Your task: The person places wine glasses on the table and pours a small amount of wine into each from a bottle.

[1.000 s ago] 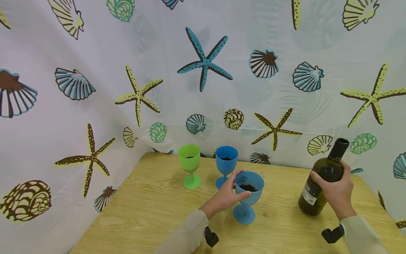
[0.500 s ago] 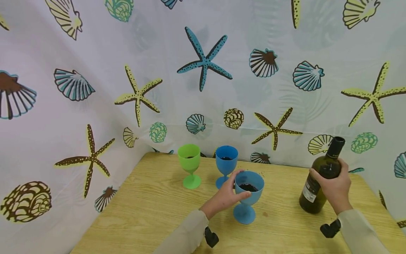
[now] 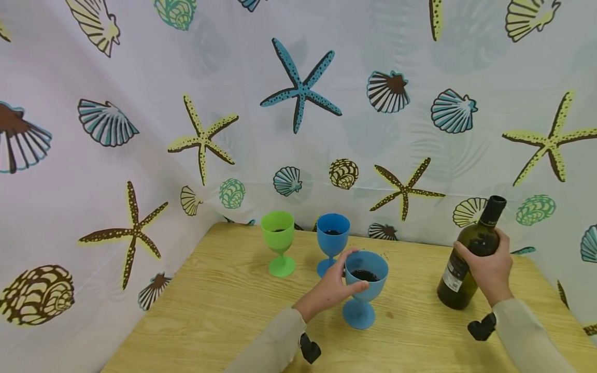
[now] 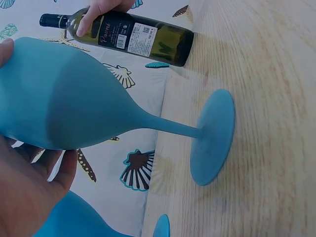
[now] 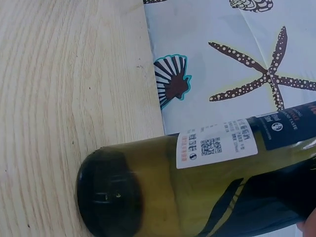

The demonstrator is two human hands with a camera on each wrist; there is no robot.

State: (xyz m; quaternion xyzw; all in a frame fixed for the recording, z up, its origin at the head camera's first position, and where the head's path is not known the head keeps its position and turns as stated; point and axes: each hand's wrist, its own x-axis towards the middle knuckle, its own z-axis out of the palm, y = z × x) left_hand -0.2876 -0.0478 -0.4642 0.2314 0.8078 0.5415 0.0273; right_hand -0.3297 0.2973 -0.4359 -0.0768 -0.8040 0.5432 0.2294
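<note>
My left hand (image 3: 333,285) holds the bowl of a light blue goblet (image 3: 366,285), thumb on the near side and fingers round the far side. Dark liquid shows inside it, and its round foot (image 4: 215,138) is on the table in the left wrist view. At the right, my right hand (image 3: 489,267) grips a dark green wine bottle (image 3: 459,277) round its shoulder. The uncapped bottle leans slightly, mouth up and to the right, its base close over the table. White and dark labels (image 5: 217,143) face the right wrist view, where only a bit of the hand shows.
Behind the held goblet stand a darker blue goblet (image 3: 333,233) and a green goblet (image 3: 278,233), each with dark liquid inside. The wooden table (image 3: 210,311) meets a white curtain (image 3: 326,140) printed with shells and starfish at its back and left.
My right hand has shifted the bottle slightly to the left and farther back. The left hand and the light blue goblet keep their place.
</note>
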